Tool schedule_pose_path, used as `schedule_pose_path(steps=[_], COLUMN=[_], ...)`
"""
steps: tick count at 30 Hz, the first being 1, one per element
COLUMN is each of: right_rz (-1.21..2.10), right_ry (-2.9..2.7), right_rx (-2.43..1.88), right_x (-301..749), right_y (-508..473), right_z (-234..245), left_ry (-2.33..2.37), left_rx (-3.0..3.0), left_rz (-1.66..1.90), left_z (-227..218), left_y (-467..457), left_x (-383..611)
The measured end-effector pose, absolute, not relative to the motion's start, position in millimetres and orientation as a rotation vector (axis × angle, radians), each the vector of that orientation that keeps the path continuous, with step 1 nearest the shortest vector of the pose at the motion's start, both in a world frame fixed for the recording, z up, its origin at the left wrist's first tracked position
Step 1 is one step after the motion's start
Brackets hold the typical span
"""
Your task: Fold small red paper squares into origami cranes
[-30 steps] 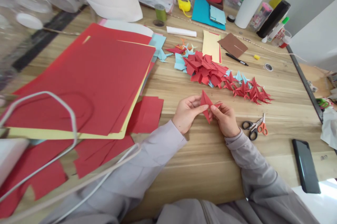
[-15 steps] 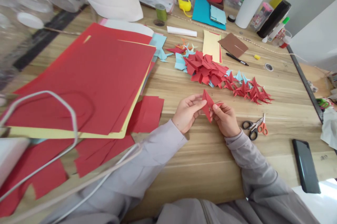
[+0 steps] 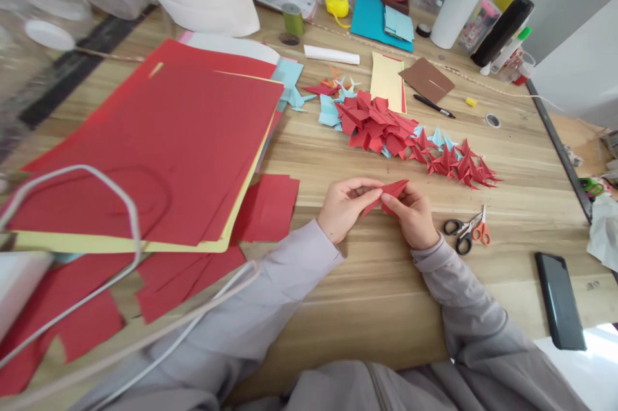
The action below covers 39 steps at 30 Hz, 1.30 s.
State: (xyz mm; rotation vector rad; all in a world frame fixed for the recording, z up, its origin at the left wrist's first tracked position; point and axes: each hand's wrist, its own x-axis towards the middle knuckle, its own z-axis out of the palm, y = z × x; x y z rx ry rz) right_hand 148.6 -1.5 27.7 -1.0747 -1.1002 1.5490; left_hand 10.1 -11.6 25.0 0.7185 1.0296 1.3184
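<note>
Between my two hands is a small folded red paper piece [image 3: 394, 189], its pointed end slanting up to the right. My left hand [image 3: 342, 208] pinches its left part between thumb and fingers. With thumb and fingertips my right hand [image 3: 414, 212] grips its right side, hiding part of the folds. Beyond the hands lies a heap of folded red paper pieces [image 3: 374, 124], and red folded paper cranes [image 3: 451, 163] continue from it to the right, with some light blue ones among them.
Large red paper sheets [image 3: 159, 147] cover the left, with cut red squares [image 3: 270, 205] beside them. Scissors [image 3: 466, 234] and a black phone [image 3: 560, 300] lie at right. A white cable [image 3: 138, 224] crosses at left. A yellow tape measure [image 3: 337, 4] stands at the back.
The red paper piece has turned from upright to slanting up rightward. Both hands have shifted their grip on it slightly and remain close together.
</note>
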Motion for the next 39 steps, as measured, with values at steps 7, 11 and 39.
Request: schedule_pose_path(steps=[7, 11, 39], right_rz=[1.630, 1.667, 1.630], right_ry=[-0.831, -0.810, -1.173], right_rx=[-1.047, -1.030, -1.070], right_x=[150, 150, 158], right_y=[5, 5, 4], right_z=[32, 36, 22], left_ry=[1.048, 1.018, 1.206], left_rx=[1.316, 1.730, 0.895], left_rz=[1.428, 1.528, 1.328], left_z=[15, 13, 31], left_y=[-10, -12, -12], left_x=[5, 6, 9])
